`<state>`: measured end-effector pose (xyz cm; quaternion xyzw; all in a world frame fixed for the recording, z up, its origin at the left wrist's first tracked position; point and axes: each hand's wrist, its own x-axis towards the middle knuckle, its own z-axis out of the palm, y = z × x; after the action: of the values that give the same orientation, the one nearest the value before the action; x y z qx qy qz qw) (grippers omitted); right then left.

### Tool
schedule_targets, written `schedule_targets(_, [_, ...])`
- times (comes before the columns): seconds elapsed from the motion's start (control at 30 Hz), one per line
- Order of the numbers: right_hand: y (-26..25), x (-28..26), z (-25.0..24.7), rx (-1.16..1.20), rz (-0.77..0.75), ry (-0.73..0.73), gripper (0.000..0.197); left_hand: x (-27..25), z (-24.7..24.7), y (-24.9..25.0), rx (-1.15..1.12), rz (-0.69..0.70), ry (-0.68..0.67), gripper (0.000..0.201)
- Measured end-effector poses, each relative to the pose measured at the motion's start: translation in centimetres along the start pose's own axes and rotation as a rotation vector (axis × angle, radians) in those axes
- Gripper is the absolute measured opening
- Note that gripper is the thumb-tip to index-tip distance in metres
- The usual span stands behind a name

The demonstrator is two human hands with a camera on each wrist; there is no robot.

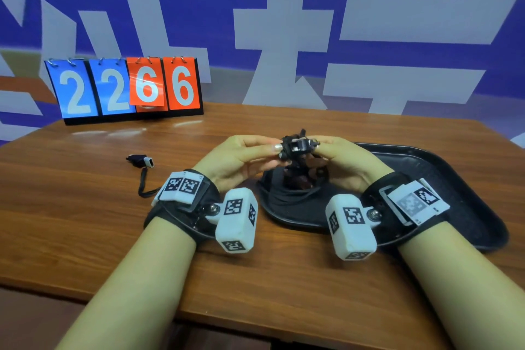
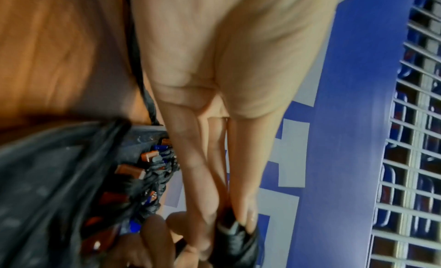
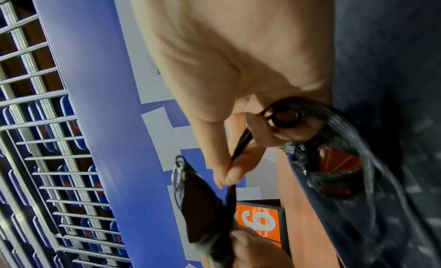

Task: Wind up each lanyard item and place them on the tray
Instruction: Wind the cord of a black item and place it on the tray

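The wooden worktop [image 1: 85,207] carries everything, and the black tray [image 1: 443,179] on it serves as the landmark. Behind the tray and far off to its left stands a flip scoreboard [image 1: 125,88] reading 2266. On the tray's left end lies a pile of wound lanyards [image 1: 298,179], black cords with reddish-brown pieces, dropped there as finished work.

Above that pile, the left hand [image 1: 241,159] and the right hand [image 1: 349,162] meet over the tray's left end, holding a black lanyard item [image 1: 297,146] between them. Keeping it over the tray probably means it can be set down with little travel once wound. The left grip is pinching the item's bundled body between thumb and fingertips to keep the coil from springing loose. The right grip is pinching the black cord [image 3: 238,149] between thumb and forefinger, likely to feed or tuck its end, so the winding looks nearly done.

Well to the tray's left lies one loose lanyard [image 1: 143,170], its cord uncoiled, waiting its turn.
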<state>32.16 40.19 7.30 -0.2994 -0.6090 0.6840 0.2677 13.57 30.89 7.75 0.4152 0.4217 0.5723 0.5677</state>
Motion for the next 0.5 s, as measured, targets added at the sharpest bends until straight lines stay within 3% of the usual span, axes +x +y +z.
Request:
schedule_targets(0.03, [0.0,0.0,-0.1,0.018,0.013,-0.001,0.009,0.0,0.1,-0.1,0.047,-0.018,-0.023,0.022])
schedule_targets(0.13, [-0.1,0.0,-0.2,0.003,-0.006,0.035,0.019,0.0,0.2,-0.2,0.202,-0.053,-0.076,0.021])
schedule_targets(0.23, [-0.5,-0.4,0.1,-0.157,-0.12,0.097,0.007,0.0,0.4,-0.5,0.336,-0.081,-0.093,0.018])
schedule_targets(0.5, [-1.3,-1.6,1.8,-0.36,-0.333,0.089,0.017,0.4,0.1,-0.9,0.331,-0.062,0.01,0.026])
